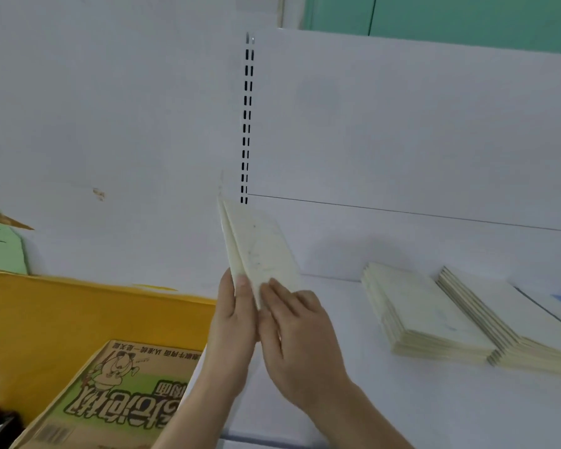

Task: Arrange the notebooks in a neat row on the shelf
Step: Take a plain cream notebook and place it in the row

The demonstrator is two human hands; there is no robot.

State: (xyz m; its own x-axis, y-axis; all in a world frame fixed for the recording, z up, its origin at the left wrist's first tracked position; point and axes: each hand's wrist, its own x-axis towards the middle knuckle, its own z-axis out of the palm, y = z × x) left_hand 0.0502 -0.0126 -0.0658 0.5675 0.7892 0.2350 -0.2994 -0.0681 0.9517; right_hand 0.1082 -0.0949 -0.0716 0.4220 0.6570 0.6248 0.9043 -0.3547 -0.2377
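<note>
We should square the held notebooks (256, 251) edge to edge, then lay them flat beside the stacks (434, 319) on the shelf (353, 400). Left hand (234, 322) and right hand (297, 338) pinch their lower corner, fingers pressed flat, notebooks raised and tilted above the shelf's left end.

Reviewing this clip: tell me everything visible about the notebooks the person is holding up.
The held notebooks are thin, cream-coloured and paper-covered, with faint, blurred marks on the facing cover. At least two are pinched together: their lower ends meet in the grip and their upper ends splay slightly apart. They stand on end, tilted, top leaning left toward the white back panel, raised above the white shelf. The left hand presses one side, the right hand the other. Similar stacks lie flat to the right.
</note>
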